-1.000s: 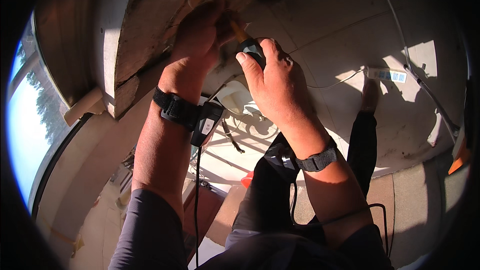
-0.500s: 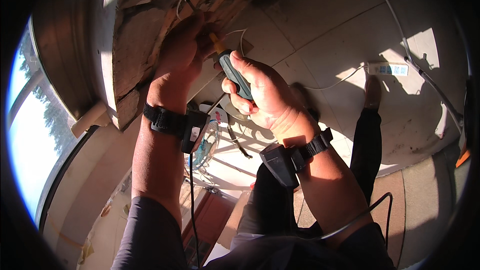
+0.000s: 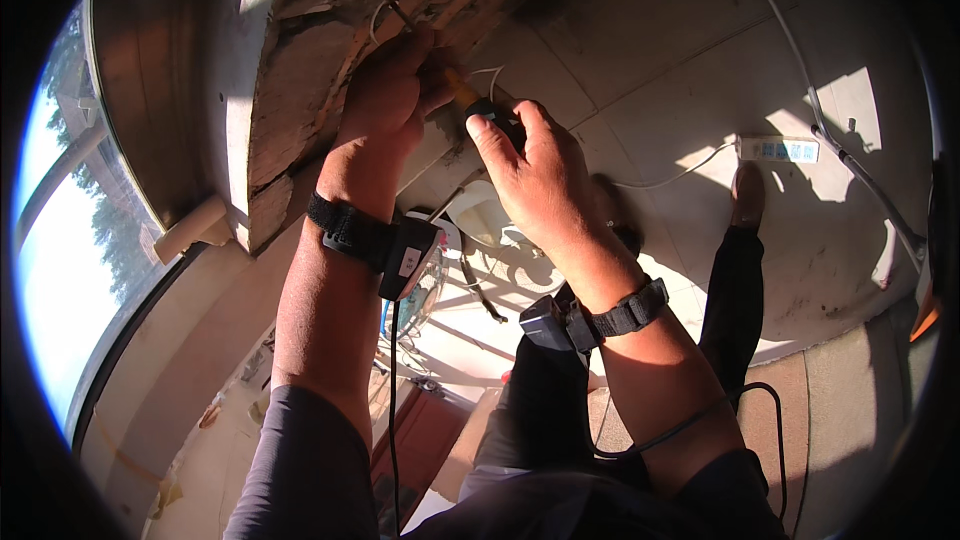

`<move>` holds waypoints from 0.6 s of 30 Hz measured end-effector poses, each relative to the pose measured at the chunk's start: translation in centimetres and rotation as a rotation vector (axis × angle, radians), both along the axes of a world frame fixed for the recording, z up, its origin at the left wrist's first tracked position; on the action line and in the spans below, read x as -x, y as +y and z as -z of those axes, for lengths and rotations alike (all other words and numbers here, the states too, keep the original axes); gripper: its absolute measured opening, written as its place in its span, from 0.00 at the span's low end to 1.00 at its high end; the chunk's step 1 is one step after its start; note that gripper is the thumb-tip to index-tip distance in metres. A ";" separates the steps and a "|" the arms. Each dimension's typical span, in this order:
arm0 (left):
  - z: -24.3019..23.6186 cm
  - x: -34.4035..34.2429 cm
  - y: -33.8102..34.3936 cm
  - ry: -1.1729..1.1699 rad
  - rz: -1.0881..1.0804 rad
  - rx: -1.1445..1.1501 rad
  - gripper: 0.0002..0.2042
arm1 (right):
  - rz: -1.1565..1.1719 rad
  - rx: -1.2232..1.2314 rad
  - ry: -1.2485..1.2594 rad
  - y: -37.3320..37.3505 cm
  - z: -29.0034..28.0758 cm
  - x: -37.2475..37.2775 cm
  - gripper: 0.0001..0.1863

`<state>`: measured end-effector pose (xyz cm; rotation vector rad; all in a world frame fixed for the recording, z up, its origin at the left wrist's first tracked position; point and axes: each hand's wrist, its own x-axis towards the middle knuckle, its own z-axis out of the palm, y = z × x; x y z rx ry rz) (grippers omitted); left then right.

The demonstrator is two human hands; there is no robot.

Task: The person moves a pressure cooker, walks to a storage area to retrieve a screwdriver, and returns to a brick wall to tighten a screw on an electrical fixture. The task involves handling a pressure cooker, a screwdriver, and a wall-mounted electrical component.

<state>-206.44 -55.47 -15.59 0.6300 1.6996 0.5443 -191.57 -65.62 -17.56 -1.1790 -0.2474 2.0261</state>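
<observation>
A screwdriver [image 3: 462,88] with a dark handle and an orange-yellow neck slants up toward the rough, worn wall [image 3: 310,50]. My right hand [image 3: 535,165] is closed round the handle, its back now upward and the thumb lying along the grip. Farther up, my left hand [image 3: 392,90] is curled round the shaft; its fingertips are partly in shadow. Past the left knuckles a thin metal end [image 3: 402,14] shows against the wall. Beside it loops a thin white wire [image 3: 375,22]. What the tip touches is too dark to tell.
On the tiled floor at right lies a white power strip [image 3: 778,149] with a cord, near a shoe [image 3: 746,190]. A grey cable [image 3: 800,50] runs down the right side. Below my hands stands a fan [image 3: 425,290]. A bright window [image 3: 90,230] is at left.
My right hand has turned over on the handle, from fingers showing underneath to its back facing up. Both hands appear slightly farther right in the view.
</observation>
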 end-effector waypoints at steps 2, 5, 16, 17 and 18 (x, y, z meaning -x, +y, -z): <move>-0.5 -0.6 -0.2 0.039 -0.011 0.005 0.15 | 0.030 0.103 0.232 0.0 -0.4 0.0 0.21; -0.6 -0.5 -0.5 -0.041 -0.048 0.023 0.15 | 0.084 0.262 0.570 0.1 -0.7 -0.3 0.20; -0.6 -0.2 -0.2 -0.086 -0.024 -0.005 0.14 | 0.086 0.248 0.514 0.5 -0.7 0.1 0.19; -0.6 -0.2 -0.1 -0.123 -0.014 -0.010 0.14 | 0.131 0.379 0.746 0.5 -0.4 0.0 0.20; -0.4 -0.3 -0.2 -0.122 -0.009 -0.002 0.14 | 0.097 0.368 0.605 0.3 -0.5 -0.1 0.20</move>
